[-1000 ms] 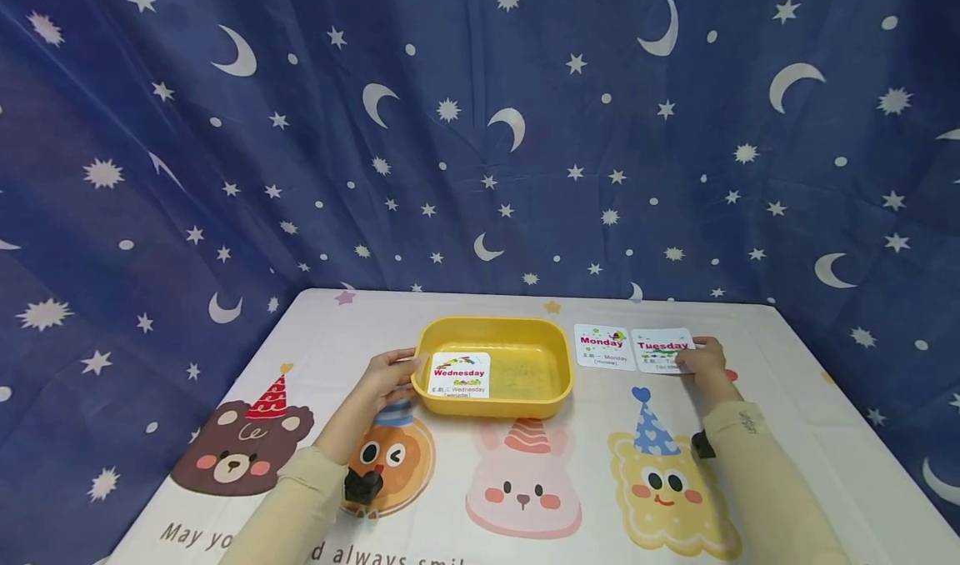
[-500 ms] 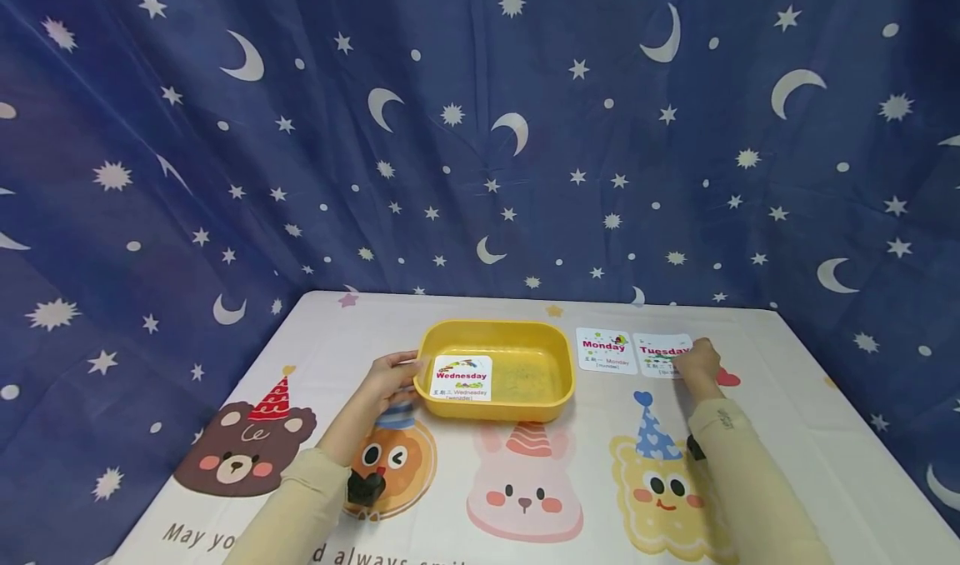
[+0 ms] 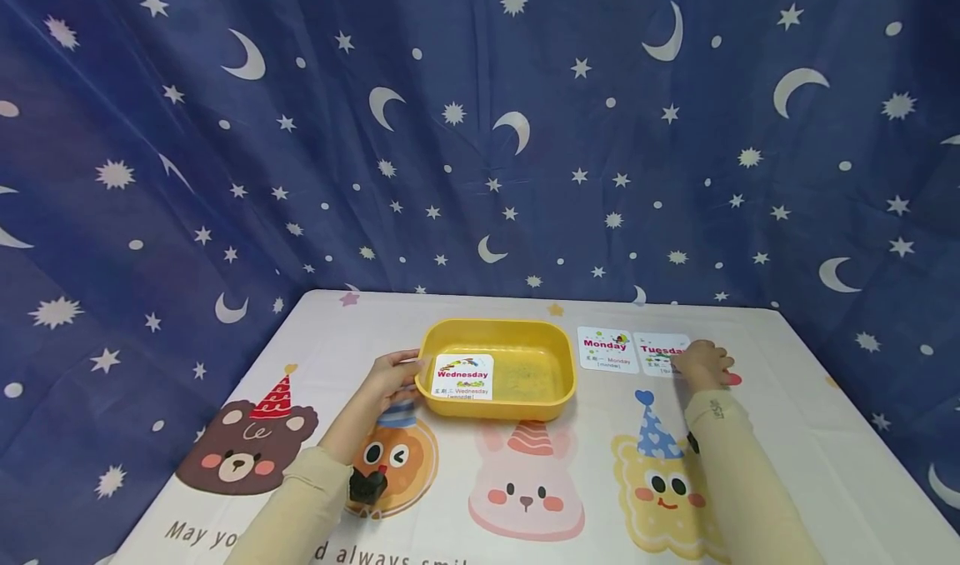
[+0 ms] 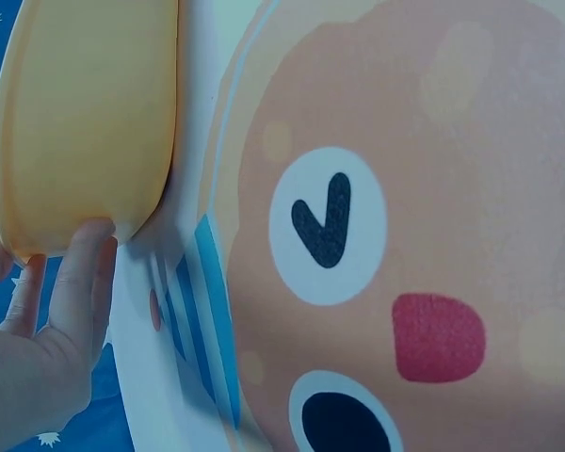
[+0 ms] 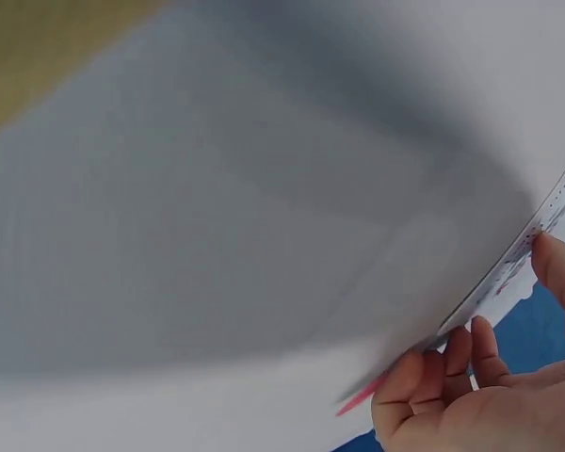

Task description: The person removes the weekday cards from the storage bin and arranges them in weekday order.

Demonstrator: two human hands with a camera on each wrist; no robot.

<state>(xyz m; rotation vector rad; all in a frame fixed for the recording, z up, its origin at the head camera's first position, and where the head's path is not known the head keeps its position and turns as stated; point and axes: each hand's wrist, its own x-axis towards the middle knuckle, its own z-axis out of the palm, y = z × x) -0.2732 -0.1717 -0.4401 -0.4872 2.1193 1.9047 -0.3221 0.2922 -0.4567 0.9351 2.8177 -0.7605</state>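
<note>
My left hand (image 3: 390,376) holds the left end of a yellow plastic tray (image 3: 497,411). In the left wrist view its fingers (image 4: 73,282) bear against the tray's outer wall. A white Wednesday card (image 3: 462,365) stands propped inside the tray at its left. Right of the tray, a Monday card (image 3: 606,350) and a Tuesday card (image 3: 660,345) lie side by side, face up. My right hand (image 3: 702,365) is at the Tuesday card's right edge, covering part of it. In the right wrist view the thumb (image 5: 560,268) rests on the card's face and the curled fingers (image 5: 424,381) meet its edge.
A white tablecloth (image 3: 360,332) printed with cartoon faces covers the table. Behind it hangs a blue curtain (image 3: 450,215) with moons and stars. The table's back edge lies just beyond the cards.
My right hand has shifted slightly left and over the Tuesday card, hiding more of its right side, and its fingers have curled and then spread a little. The left hand and tray stay put.
</note>
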